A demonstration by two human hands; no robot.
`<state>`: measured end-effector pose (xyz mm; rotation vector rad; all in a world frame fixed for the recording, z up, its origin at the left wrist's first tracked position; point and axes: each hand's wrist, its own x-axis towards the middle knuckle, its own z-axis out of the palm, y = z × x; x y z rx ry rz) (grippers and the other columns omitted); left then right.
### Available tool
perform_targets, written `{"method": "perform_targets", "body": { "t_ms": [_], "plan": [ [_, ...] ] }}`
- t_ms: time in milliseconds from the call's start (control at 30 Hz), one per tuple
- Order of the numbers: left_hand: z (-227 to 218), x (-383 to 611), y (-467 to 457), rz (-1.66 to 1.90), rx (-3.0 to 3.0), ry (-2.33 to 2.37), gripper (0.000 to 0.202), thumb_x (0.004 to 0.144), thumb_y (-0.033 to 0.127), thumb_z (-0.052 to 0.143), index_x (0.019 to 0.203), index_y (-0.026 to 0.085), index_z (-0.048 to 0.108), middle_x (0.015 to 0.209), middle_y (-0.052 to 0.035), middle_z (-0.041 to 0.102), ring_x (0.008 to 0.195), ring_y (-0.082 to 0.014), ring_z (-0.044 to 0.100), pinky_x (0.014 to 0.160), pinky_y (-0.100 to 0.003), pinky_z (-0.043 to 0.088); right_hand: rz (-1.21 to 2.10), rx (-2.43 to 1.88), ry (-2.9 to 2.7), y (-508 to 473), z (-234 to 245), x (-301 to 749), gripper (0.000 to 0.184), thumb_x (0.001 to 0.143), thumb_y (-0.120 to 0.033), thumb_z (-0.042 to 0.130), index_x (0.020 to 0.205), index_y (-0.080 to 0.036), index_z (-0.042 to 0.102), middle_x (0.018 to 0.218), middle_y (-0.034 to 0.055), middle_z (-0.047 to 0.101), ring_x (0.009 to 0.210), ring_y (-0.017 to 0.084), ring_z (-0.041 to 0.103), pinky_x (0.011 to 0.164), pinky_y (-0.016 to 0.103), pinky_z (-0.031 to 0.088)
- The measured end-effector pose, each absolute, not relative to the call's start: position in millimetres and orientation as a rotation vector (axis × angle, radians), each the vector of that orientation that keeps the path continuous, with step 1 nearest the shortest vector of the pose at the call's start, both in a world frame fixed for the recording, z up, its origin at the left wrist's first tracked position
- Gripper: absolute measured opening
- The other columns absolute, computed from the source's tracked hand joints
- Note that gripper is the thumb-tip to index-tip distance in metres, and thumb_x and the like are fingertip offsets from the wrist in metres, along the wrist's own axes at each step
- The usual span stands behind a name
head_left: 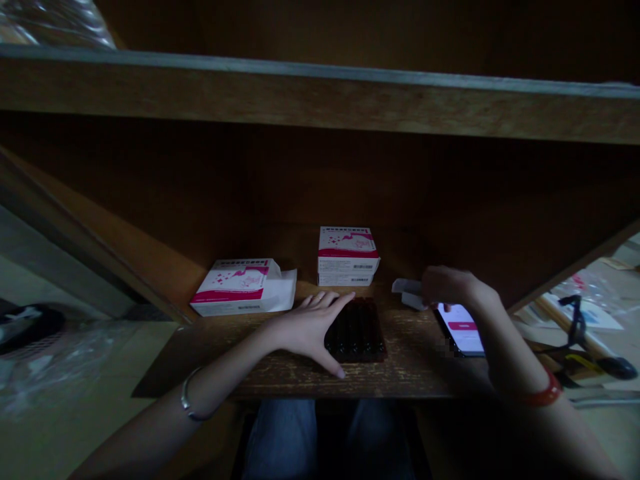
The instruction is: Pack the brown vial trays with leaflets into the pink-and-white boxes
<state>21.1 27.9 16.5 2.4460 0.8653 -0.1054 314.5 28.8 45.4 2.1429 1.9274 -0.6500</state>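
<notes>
Left hand (313,327) splays wide at a row of glossy, cylindrical dark vials (355,333), five o'clock; right hand (447,287) curls, grip unclear, by folded white paper (413,300), four o'clock; two stacked cardboard cartons (349,257) sit centrally, one opened carton (235,283) at eight.

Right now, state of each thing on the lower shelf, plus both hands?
Left box: lying flat, right end flap open
Stacked boxes: two high, look closed
Dark vials: lying side by side in a row
Phone: face up, screen lit
White piece: at the right hand, grip unclear
Left hand: open, spread beside vials
Right hand: fingers bent
</notes>
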Motion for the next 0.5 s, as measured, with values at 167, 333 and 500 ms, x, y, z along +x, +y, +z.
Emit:
{"method": "perform_targets", "body": {
  "t_ms": [167, 333, 500],
  "plan": [
    [14.5, 20.3, 28.1, -0.101, 2.442, 0.86, 0.131, 0.052, 0.069, 0.076, 0.154, 0.017, 0.013, 0.157, -0.0231, 0.023, 0.144, -0.0449, 0.02, 0.113, -0.061, 0.024, -0.745, 2.166, 1.808, 27.3, 48.5, 307.6, 0.014, 0.077, -0.005, 0.06, 0.07, -0.011, 0.071, 0.068, 0.0097, 0.072, 0.059, 0.018, 0.07, 0.05, 0.023, 0.048],
    [22.3, 20.7, 26.2, -0.125, 2.397, 0.88, 0.128, 0.057, 0.071, 0.074, 0.154, 0.014, 0.013, 0.161, -0.0219, 0.014, 0.147, -0.0431, 0.013, 0.116, -0.058, 0.019, -0.719, 2.213, 1.811, 22.0, 56.7, 304.2, 0.012, 0.072, -0.008, 0.069, 0.081, -0.015, 0.073, 0.069, 0.0067, 0.072, 0.063, 0.02, 0.071, 0.054, 0.024, 0.051],
    [36.3, 15.8, 28.1, 0.074, 2.321, 0.904, 0.089, 0.077, 0.061, 0.064, 0.149, 0.02, 0.031, 0.156, -0.0153, 0.032, 0.144, -0.0322, 0.029, 0.116, -0.047, 0.026, -0.642, 2.275, 1.819, 22.9, 57.8, 306.6, 0.01, 0.073, -0.01, 0.067, 0.076, -0.015, 0.074, 0.073, 0.0099, 0.073, 0.069, 0.024, 0.072, 0.054, 0.027, 0.049]
  ]
}}
